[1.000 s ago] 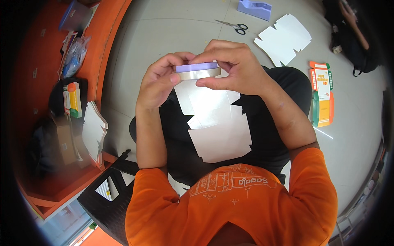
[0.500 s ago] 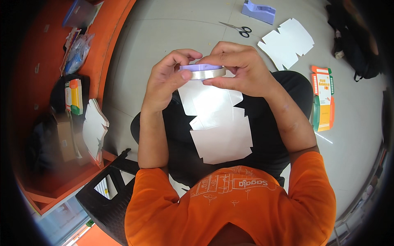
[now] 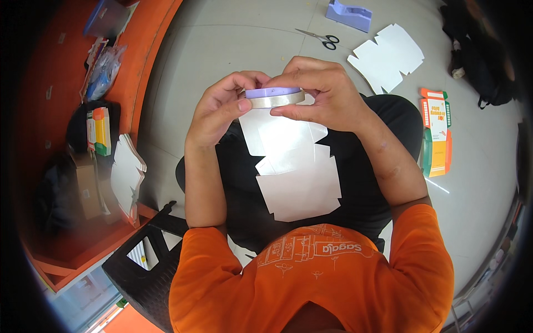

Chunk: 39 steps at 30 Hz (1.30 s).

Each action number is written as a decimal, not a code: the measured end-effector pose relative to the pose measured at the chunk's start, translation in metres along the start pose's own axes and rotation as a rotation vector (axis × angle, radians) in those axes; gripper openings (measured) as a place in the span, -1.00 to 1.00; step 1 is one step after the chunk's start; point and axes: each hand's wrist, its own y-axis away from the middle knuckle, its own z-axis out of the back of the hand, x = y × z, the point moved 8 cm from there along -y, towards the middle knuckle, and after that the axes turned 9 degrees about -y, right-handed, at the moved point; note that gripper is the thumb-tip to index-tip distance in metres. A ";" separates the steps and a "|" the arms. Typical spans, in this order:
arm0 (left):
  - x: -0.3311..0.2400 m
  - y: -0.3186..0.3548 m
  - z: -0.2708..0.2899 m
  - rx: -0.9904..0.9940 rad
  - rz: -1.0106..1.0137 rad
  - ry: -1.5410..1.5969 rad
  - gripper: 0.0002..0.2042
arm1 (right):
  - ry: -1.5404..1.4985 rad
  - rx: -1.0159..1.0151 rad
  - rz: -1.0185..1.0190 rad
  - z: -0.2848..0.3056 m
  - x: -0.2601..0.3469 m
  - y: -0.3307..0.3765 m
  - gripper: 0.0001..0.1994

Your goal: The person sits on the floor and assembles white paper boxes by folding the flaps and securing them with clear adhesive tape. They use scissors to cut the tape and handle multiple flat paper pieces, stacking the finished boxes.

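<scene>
A roll of clear tape [image 3: 277, 101] with a purple core [image 3: 270, 92] is held up in front of me, over my lap. My left hand [image 3: 217, 108] grips its left end, with the thumb on the near side and the fingers curled behind. At the other end my right hand [image 3: 327, 97] pinches the roll, thumb below and fingers above. Beneath the roll, a flat white die-cut cardboard box blank [image 3: 300, 191] lies across my legs, shiny with reflected light. Its far part is hidden behind the roll and my hands.
A purple tape dispenser [image 3: 350, 15], black-handled scissors [image 3: 325, 39] and another white blank [image 3: 388, 58] lie on the floor ahead. To the right are a printed orange-and-green blank [image 3: 437, 133] and a black bag [image 3: 483, 66]. An orange shelf [image 3: 147, 61] and stacked blanks [image 3: 126, 175] stand left.
My left hand has shifted slightly left and down along the roll, its thumb moving off toward the roll's end. My right thumb has slid slightly left. Both hands still hold the tape.
</scene>
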 end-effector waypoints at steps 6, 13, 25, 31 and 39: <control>0.006 0.000 -0.004 -0.092 0.026 -0.167 -0.75 | 0.085 0.006 0.036 -0.005 0.000 0.002 -0.69; -0.001 0.001 -0.003 -0.015 0.000 -0.047 -0.83 | 0.004 0.010 0.013 -0.002 -0.001 0.001 -0.69; 0.001 -0.001 0.003 -0.036 -0.056 -0.018 -0.76 | -0.052 0.011 -0.014 0.002 0.001 0.000 -0.69; -0.005 -0.002 -0.007 -0.098 -0.036 -0.159 -0.77 | 0.112 -0.004 0.078 -0.006 0.002 0.002 -0.70; 0.003 0.000 0.003 -0.085 -0.060 -0.076 -0.81 | 0.132 0.001 0.026 -0.005 -0.002 0.002 -0.69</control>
